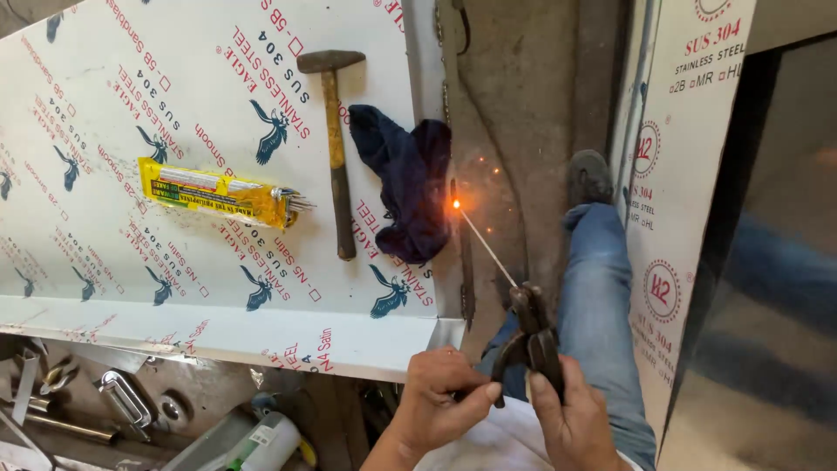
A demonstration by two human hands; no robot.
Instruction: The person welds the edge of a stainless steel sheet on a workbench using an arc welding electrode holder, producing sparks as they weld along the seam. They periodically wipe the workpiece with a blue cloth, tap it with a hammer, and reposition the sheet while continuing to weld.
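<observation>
Right hand [571, 419] closed on holder [532, 336]; left hand [440, 397] steadies its handle; rod [486, 248] thin, stiff, hot at sparking tip by sheet [174, 105] edge; I judge insulated handles safest hold.

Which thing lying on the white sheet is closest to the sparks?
The dark blue rag. Its edge lies right beside the glowing spark, while the hammer and the yellow rod packet lie farther left.

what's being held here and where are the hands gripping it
Both hands grip a dark welding electrode holder by its handles: right hand on the lower handle, left hand beside it. Its jaws clamp a thin welding rod.
</observation>
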